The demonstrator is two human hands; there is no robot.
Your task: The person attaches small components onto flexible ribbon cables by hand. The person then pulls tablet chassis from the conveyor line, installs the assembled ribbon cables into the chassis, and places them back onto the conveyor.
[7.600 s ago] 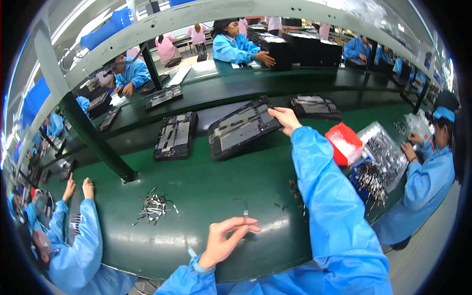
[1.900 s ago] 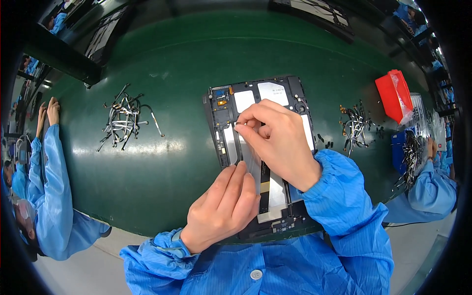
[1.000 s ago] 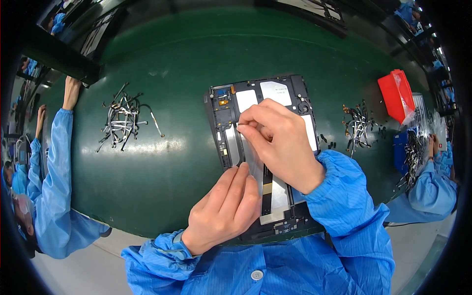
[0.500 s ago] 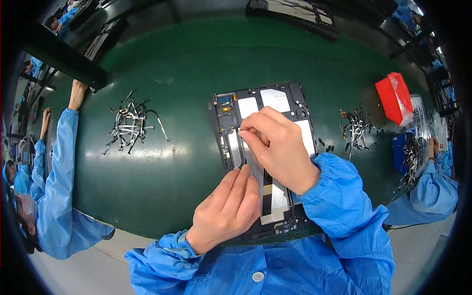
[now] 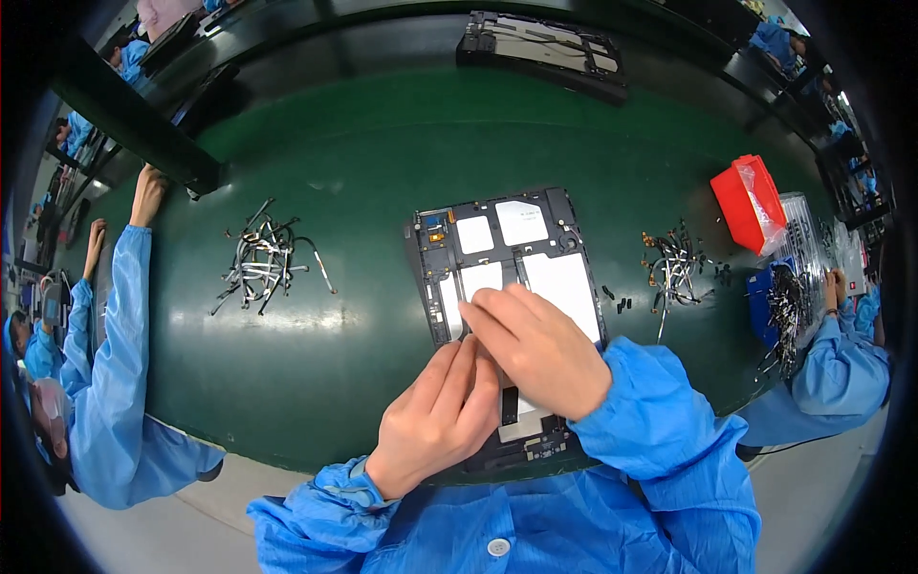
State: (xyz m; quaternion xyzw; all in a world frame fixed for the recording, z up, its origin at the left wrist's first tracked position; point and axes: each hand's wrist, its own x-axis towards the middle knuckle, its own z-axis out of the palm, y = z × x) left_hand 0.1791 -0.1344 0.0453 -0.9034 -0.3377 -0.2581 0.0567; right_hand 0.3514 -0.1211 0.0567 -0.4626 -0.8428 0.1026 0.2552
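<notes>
An opened flat black device (image 5: 490,258), like a tablet's inside, lies at the bench's front edge with white panels and a small blue-and-orange part at its far left corner. Over its near half, my left hand (image 5: 432,409) is closed, thumb and fingertips pinched together along the device's left side. My right hand (image 5: 547,352) is also pinched, its fingertips just beyond the left ones. Whatever thin piece sits between the fingers is too hidden to name. Below the hands, a black band (image 5: 510,406) and a pale patch (image 5: 521,429) on the device show.
A pile of black-and-white cables (image 5: 265,263) lies left, a smaller one (image 5: 677,268) right beside tiny black pieces (image 5: 624,305). Farther right stand a red bin (image 5: 749,206) and a blue bin (image 5: 762,304) with cables. Another device (image 5: 543,55) lies at the back. Co-workers' arms (image 5: 131,306) flank the bench.
My right hand has come nearer and lower, closer to my left hand, uncovering more white panel. The translucent strip seen between the hands is now hidden. The whole view has shifted slightly.
</notes>
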